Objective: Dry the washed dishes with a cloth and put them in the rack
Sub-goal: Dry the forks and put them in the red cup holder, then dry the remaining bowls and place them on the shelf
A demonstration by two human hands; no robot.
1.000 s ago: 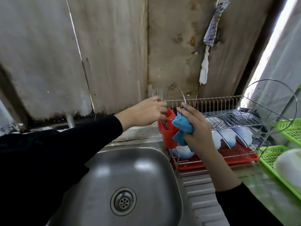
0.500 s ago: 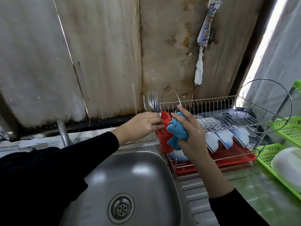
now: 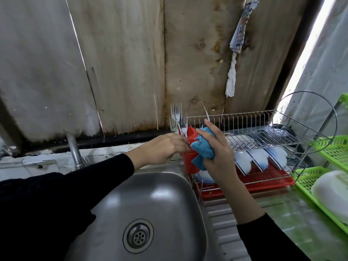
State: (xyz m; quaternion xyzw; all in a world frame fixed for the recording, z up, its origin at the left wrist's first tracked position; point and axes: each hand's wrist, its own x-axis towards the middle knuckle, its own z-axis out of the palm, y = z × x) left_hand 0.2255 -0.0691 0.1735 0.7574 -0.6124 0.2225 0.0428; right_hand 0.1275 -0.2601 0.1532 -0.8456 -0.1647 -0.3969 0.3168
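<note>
My left hand (image 3: pixel 165 148) pinches the forks (image 3: pixel 178 119) standing in the red cup (image 3: pixel 189 164); my right hand (image 3: pixel 220 157) bunches the cloth (image 3: pixel 204 148) just beside that cup. A clumsy tug might topple the cup.

Plain black long sleeves (image 3: pixel 75 189) to the wrists, left grip (image 3: pixel 165 147) and right grip (image 3: pixel 220 157) bare.

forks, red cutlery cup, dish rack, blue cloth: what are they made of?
Forks: metal, likely stainless; bright mirror glints. Red cup: plastic by the look; opaque, uniform colour, dull sheen. Rack: thin metal wire, shiny, chrome-plated or stainless, cannot tell which. Cloth: soft fabric, maybe microfibre; matte, crumpled folds.
</note>
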